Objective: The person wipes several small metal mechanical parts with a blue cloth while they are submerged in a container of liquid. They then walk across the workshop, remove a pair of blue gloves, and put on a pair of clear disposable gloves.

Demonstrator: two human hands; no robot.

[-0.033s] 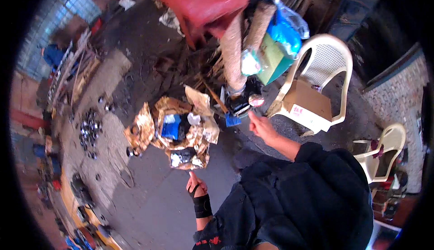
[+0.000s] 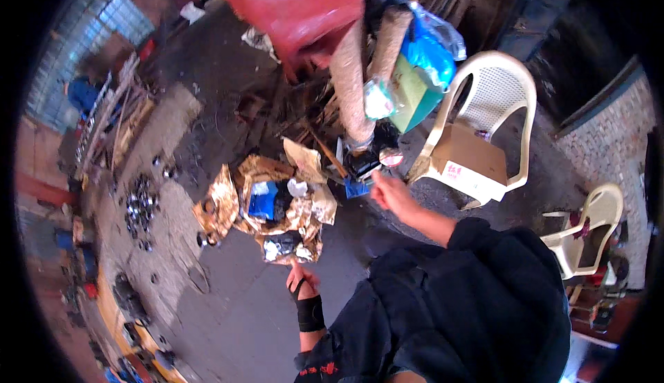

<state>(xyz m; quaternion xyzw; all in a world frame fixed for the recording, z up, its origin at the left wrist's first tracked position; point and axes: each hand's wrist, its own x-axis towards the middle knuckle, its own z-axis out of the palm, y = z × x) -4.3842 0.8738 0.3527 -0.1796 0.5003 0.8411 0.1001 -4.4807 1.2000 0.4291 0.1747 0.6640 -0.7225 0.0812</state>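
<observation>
My left hand [image 2: 303, 279], with a black wrap round its wrist, is closed loosely with a finger pointing forward. In the picture that finger meets the near edge of a small open carton [image 2: 289, 246] with black and silvery contents; touching or apart, I cannot tell. My right hand [image 2: 392, 193] is held out in front with curled fingers and nothing visible in it. Just past it are a blue piece [image 2: 356, 188] and a dark object [image 2: 362, 163] at the foot of a rough post. Torn brown packaging [image 2: 220, 203] surrounds a blue item [image 2: 262, 199] ahead of my left hand.
A cream plastic chair [image 2: 499, 82] at the right bears a cardboard box [image 2: 472, 153]; a second chair [image 2: 609, 210] stands farther right. Small shiny metal parts [image 2: 142, 203] lie on the floor at left. A red cover [image 2: 304, 9] hangs over rough posts [image 2: 351, 82] ahead.
The view has shifted slightly, so the floor things sit a little differently in the picture. My right hand is slightly farther left and lower; my left hand has barely moved.
</observation>
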